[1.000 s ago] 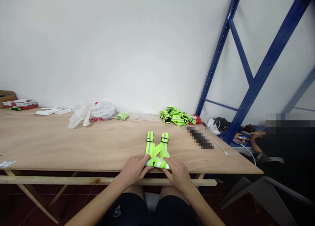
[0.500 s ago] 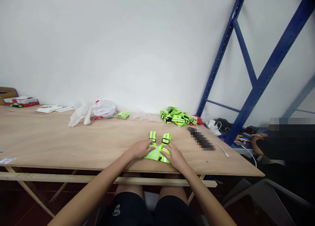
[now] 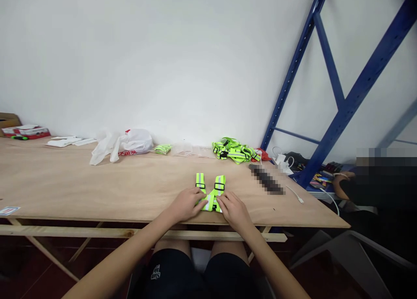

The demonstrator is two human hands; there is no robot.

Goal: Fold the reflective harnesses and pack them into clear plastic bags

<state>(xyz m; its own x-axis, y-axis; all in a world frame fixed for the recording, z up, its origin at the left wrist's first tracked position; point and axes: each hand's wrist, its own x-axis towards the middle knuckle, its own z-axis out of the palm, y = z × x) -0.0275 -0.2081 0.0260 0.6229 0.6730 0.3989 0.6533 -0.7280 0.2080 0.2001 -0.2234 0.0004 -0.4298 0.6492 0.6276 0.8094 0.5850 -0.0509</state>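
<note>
A neon yellow reflective strap vest with grey bands and black buckles lies folded near the front edge of the plywood table. My left hand presses on its near left part. My right hand rests on its near right part. The fingertips of both hands meet over the fold, hiding the vest's near end. Two strap ends with buckles stick out beyond my fingers.
At the back of the table lie a pile of similar yellow vests, a white plastic bag, a small yellow packet and papers. A blue steel rack stands right. Another person's arm shows at the right edge.
The vest's near end has been folded up over itself, so it lies shorter. Both hands moved forward with the fold, then settled on the folded part.
</note>
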